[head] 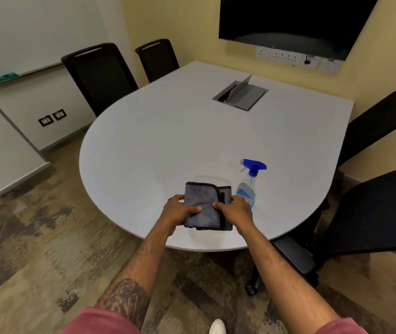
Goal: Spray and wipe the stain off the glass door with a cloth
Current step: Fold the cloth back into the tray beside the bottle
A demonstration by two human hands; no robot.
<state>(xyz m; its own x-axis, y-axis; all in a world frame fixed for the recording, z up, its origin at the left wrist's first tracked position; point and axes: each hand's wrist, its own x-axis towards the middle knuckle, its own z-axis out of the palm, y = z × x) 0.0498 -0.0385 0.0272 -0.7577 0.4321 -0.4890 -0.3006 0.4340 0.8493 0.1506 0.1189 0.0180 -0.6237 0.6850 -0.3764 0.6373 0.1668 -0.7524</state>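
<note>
The cloth [206,206] is grey with a dark hem, folded, and it is held just above the near edge of the grey bench [168,145], between both hands. On its left side the left hand [180,209] closes on it, with the thumb on top and the fingers hidden under the fabric. On its right side the right hand [234,209] pinches the folded edge in the same way. The long axis of the cloth runs roughly away from the person, a little tilted.

The spray bottle [248,184] stands upright on the bench just to the right of the cloth, behind the right hand; whether the knuckles touch it, I cannot tell. Its blue trigger head points to the left. The right hand is clearly the nearer one, so I judge it is the natural hand to take the bottle, while the left hand keeps the cloth.

The count is: one cloth, one spray bottle, two hands. Around the bench I see four black chairs, two on the left [100,75] and two on the right [380,121]. The glass door and its stain are not in view, so the spraying and wiping are not yet begun.
</note>
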